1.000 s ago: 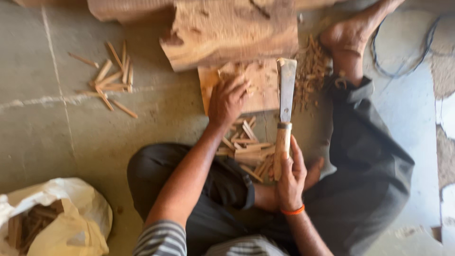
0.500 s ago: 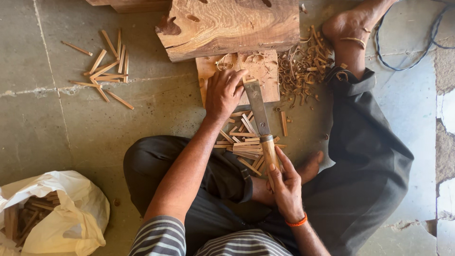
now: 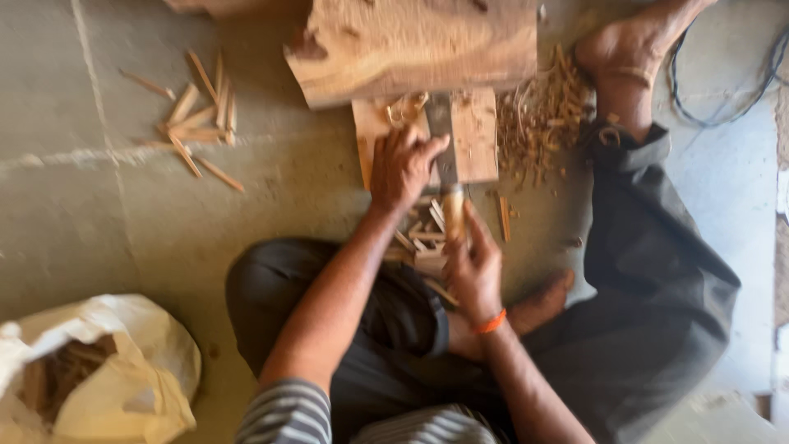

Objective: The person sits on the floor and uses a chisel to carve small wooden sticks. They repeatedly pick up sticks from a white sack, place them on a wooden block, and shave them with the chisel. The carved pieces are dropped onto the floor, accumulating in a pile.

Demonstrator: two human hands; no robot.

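Observation:
I sit cross-legged on a concrete floor. My right hand (image 3: 472,263) grips the wooden handle of a broad-bladed chopping knife (image 3: 442,140), whose blade lies flat on a small wooden board (image 3: 477,136). My left hand (image 3: 403,164) rests on the near left part of the board, fingers touching the blade's side. Whether it pinches a wood piece is blurred. A pile of short cut wood sticks (image 3: 423,234) lies between the board and my legs.
A big rough log block (image 3: 411,45) stands just behind the board. Wood shavings (image 3: 538,115) lie by my right foot (image 3: 625,49). More sticks (image 3: 197,119) are scattered far left. A white sack with wood pieces (image 3: 99,374) sits near left. A cable (image 3: 723,82) runs far right.
The knife has swung from tilted and raised to lying straight on the board. My left hand shifted slightly toward the blade. The camera view drifted and blurred.

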